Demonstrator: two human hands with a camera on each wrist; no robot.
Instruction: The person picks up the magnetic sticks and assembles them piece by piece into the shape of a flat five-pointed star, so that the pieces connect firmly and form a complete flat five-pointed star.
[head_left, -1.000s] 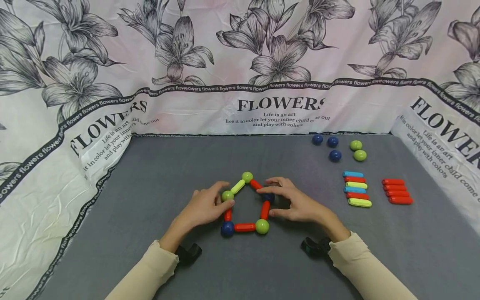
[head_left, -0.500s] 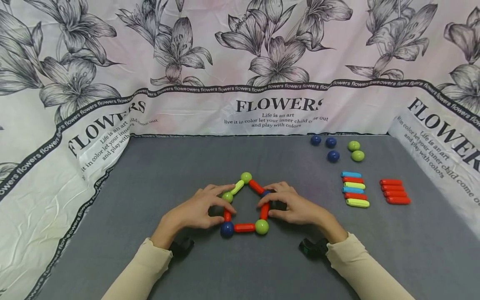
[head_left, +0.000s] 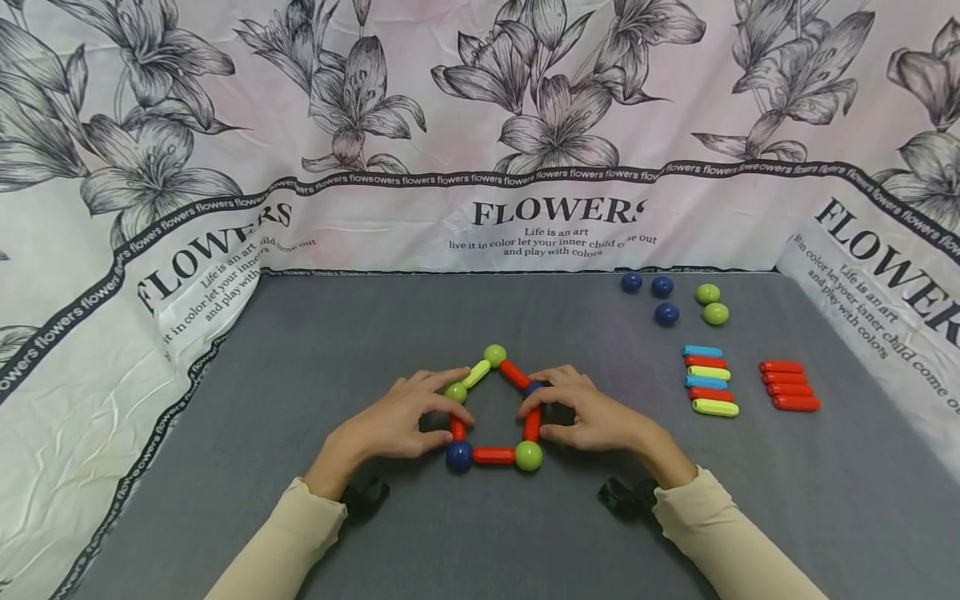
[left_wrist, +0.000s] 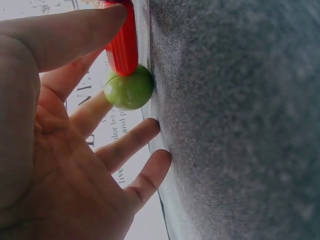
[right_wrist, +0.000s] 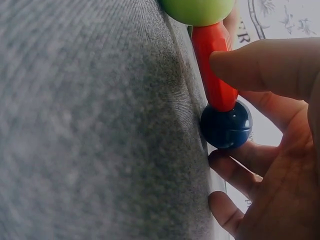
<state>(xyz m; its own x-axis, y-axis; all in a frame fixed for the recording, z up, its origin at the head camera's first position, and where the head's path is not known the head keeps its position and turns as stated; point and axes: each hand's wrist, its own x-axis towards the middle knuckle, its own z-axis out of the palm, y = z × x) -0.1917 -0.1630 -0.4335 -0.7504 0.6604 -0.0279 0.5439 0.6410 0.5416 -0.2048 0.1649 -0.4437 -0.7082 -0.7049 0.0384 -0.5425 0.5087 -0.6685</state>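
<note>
A five-sided ring of toy rods and balls lies on the grey table. My left hand point(head_left: 390, 417) pinches its left red rod point(left_wrist: 123, 47) between thumb and forefinger, beside a green ball point(left_wrist: 129, 90). Opposite, my right hand point(head_left: 592, 410) grips the right red rod point(right_wrist: 216, 75) the same way; a dark blue ball point(right_wrist: 227, 125) at its end is partly covered in the head view. A blue ball point(head_left: 459, 457), a red rod point(head_left: 493, 456) and a green ball point(head_left: 528, 456) form the near side. The top green ball point(head_left: 495, 356) joins a yellow rod point(head_left: 477, 373) and a red rod point(head_left: 514, 374).
Loose blue balls point(head_left: 666, 314) and green balls point(head_left: 716, 313) lie at the back right. Closer in are a column of mixed-colour rods point(head_left: 708, 379) and a column of red rods point(head_left: 792, 389). A flower-printed cloth point(head_left: 375, 225) borders the grey table point(head_left: 337, 325).
My left thumb and fingers have shifted from around the left green ball down onto the red rod. The right fingers have closed in on their rod. The ring's near side has slid slightly right.
</note>
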